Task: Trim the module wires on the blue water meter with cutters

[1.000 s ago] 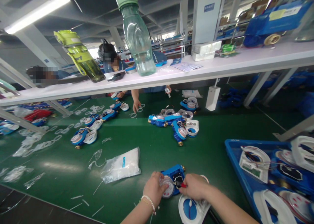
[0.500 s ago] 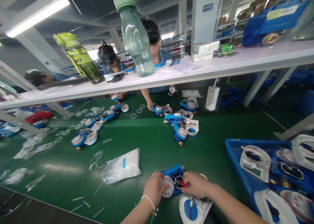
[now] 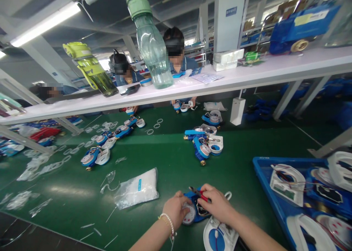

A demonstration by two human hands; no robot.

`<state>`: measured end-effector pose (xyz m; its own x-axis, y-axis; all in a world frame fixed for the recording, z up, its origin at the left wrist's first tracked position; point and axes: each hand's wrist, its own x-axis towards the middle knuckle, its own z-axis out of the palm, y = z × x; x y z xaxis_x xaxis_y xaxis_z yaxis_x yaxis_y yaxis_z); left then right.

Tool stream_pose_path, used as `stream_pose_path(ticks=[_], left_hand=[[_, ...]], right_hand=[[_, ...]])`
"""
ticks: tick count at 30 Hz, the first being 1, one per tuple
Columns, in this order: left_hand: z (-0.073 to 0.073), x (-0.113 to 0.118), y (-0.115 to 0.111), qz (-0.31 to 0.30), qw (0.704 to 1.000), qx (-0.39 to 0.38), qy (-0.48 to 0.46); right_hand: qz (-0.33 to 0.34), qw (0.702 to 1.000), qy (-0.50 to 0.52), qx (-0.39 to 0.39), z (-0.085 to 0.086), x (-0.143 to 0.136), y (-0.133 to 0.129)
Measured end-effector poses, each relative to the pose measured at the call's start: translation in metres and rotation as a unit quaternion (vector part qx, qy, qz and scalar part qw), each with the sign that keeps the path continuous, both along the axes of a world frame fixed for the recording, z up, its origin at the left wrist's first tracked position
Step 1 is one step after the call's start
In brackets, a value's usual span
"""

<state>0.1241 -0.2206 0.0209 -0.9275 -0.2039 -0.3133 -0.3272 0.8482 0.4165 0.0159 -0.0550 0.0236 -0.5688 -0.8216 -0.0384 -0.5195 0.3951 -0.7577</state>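
Note:
A blue water meter [image 3: 189,218] with a round white dial lies on the green table in front of me. My left hand [image 3: 175,209] is closed on the dial side of it, thumb and fingers at the rim. In my right hand [image 3: 216,204] is a pair of red-handled cutters [image 3: 203,196], their jaws pointing left above the meter's far part. Beside the meter, under my right wrist, rests an open white cover [image 3: 210,245] with a blue round inside and wires. My right hand partly hides the meter's wiring.
At right stands a blue tray [image 3: 265,181] of meters and white covers. Left of my hands is a clear plastic bag [image 3: 137,188] of white pieces. More meters [image 3: 202,148] lie further back. A shelf [image 3: 187,89] with bottles crosses above; co-workers sit behind it.
My right hand has lifted the cutters up and away from the dial's edge. My left hand stays on the meter. Across the table, a co-worker has drawn a meter back towards themselves.

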Motion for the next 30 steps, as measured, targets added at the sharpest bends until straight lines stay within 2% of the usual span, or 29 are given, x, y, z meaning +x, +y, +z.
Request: stream_pose_path(ticks=[3, 7, 9, 16, 24, 28, 30], left_hand=[[0.011, -0.014, 0.001, -0.065, 0.996, -0.041, -0.034], [0.029, -0.034, 0.009, -0.196, 0.969, -0.122, -0.092], [0.035, -0.044, 0.014, -0.241, 0.953, -0.138, -0.120], [0.039, -0.065, 0.030, -0.298, 0.925, -0.172, -0.160], [0.023, -0.048, 0.033, -0.369, 0.903, -0.182, -0.119], [0.032, -0.024, 0.028, -0.370, 0.901, -0.176, -0.142], [0.039, -0.008, 0.020, -0.351, 0.911, -0.158, -0.152]], right_hand=[[-0.062, 0.997, 0.026, 0.037, -0.008, -0.010, -0.003], [-0.022, 0.991, 0.076, 0.109, -0.016, -0.015, -0.016], [-0.001, 0.989, 0.079, 0.128, -0.019, -0.015, -0.024], [0.038, 0.983, 0.087, 0.154, -0.023, -0.019, -0.031], [0.003, 0.975, 0.118, 0.189, -0.032, -0.010, -0.027], [-0.022, 0.970, 0.139, 0.198, -0.033, -0.004, -0.030], [-0.029, 0.969, 0.145, 0.197, -0.034, -0.003, -0.031]])
